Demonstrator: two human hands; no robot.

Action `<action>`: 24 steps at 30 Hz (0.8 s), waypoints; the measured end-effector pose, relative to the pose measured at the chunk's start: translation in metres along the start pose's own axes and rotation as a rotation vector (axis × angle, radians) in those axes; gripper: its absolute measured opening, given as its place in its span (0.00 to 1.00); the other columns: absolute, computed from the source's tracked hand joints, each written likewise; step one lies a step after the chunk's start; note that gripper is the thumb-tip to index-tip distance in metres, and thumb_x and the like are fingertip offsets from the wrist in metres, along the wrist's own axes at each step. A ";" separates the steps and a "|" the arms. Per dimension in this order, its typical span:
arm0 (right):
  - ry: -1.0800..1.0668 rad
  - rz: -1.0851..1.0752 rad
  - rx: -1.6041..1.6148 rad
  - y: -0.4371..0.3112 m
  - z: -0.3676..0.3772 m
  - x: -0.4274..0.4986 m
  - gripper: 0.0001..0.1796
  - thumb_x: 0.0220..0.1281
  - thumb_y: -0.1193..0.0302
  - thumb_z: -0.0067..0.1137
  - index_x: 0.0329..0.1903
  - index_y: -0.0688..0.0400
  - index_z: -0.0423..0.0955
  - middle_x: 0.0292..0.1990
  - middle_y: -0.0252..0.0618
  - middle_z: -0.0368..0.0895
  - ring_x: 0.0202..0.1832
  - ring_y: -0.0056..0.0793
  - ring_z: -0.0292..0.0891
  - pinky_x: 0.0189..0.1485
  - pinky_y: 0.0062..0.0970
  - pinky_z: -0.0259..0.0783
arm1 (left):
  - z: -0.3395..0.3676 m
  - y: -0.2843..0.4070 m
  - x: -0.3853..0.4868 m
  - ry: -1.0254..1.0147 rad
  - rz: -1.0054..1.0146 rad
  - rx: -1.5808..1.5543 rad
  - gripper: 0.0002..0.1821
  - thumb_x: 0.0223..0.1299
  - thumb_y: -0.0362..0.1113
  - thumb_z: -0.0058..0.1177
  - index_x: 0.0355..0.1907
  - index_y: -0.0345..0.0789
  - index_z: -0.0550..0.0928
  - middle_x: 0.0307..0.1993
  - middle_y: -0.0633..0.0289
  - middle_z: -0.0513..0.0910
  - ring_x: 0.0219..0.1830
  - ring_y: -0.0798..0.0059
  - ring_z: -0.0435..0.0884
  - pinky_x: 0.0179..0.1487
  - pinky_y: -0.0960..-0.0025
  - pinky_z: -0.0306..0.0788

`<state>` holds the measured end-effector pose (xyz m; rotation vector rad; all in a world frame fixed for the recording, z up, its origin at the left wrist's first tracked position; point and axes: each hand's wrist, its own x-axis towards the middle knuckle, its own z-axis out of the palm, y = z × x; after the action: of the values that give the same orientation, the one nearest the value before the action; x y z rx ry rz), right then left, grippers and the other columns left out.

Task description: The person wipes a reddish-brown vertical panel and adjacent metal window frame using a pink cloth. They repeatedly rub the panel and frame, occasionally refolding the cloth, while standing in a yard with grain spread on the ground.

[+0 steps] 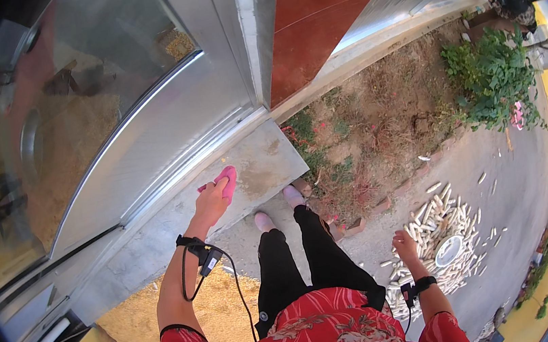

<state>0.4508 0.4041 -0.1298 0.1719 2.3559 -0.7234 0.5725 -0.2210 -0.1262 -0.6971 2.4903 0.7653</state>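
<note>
My left hand (212,202) is shut on a pink cloth (227,183), bunched up in the fingers. It is held above the concrete step (271,151), in front of the metal-framed glass door (180,116). On that wrist is a black strap with a small device (208,261) and a looping cable. My right hand (405,245) hangs at my side with its fingers curled and nothing seen in it. Beyond it, in the view, lies a heap of pale corn cobs (427,224) on the concrete. A white basin (449,251) rests among the cobs.
Yellow corn kernels (218,301) are spread on the ground to my left. A planted soil bed (375,117) with loose bricks (355,226) along its edge lies ahead right. At the upper right, a person (514,5) bends near a leafy bush (493,77). A red-brown panel (316,17) adjoins the door.
</note>
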 end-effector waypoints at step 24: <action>-0.186 0.948 0.722 0.117 0.209 -0.249 0.22 0.65 0.67 0.59 0.58 0.61 0.70 0.47 0.44 0.81 0.42 0.33 0.81 0.35 0.27 0.77 | 0.137 -0.024 0.334 0.340 0.279 0.697 0.25 0.53 0.28 0.52 0.58 0.35 0.71 0.44 0.49 0.73 0.40 0.48 0.80 0.38 0.54 0.78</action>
<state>0.7951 0.4052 -0.1578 1.3424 1.4576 -0.9695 0.3628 -0.2658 -0.4171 -0.2364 2.9235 -0.1874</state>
